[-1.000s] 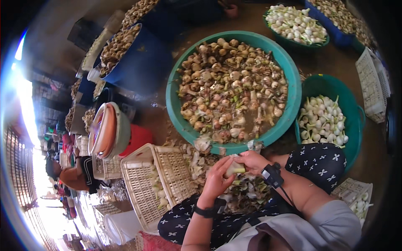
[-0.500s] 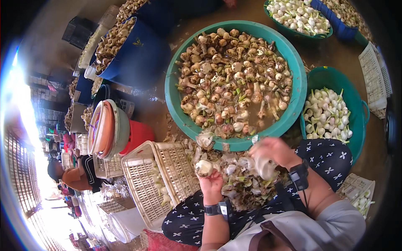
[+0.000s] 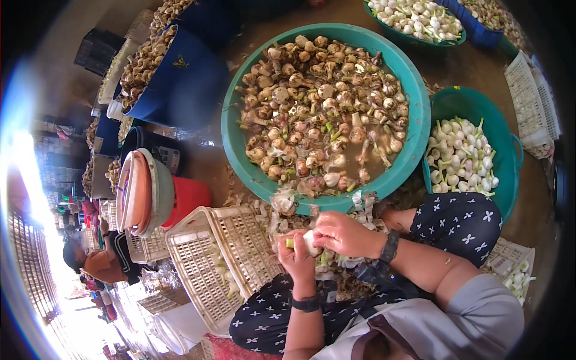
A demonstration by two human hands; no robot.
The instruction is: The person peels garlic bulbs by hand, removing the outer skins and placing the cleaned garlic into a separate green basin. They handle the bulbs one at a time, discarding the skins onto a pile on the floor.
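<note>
A white garlic bulb (image 3: 310,243) with a green stem stub is in my left hand (image 3: 296,257), whose fingers are wrapped round it. From the other side my right hand (image 3: 348,236) pinches the bulb's surface with its fingertips. Just beyond both hands stands a large round green tub (image 3: 422,129) of murky water, with many unpeeled, brownish garlic bulbs (image 3: 324,108) in it. Under the hands, between my legs, lies a heap of papery peelings (image 3: 351,288). To the right, a deep green basket (image 3: 507,129) contains clean white garlic bulbs (image 3: 461,159).
Cream plastic crates (image 3: 243,243) stand close on my left. Behind them are a red bucket (image 3: 189,201), stacked basins (image 3: 157,192) and a blue barrel (image 3: 180,78) heaped with garlic. Another basin of white bulbs (image 3: 415,21) is at the far right. A person (image 3: 105,264) sits at far left.
My right hand has moved left from over the peelings onto the bulb. The bulb has turned in my left hand, and its green stem now shows. The view has shifted slightly.
</note>
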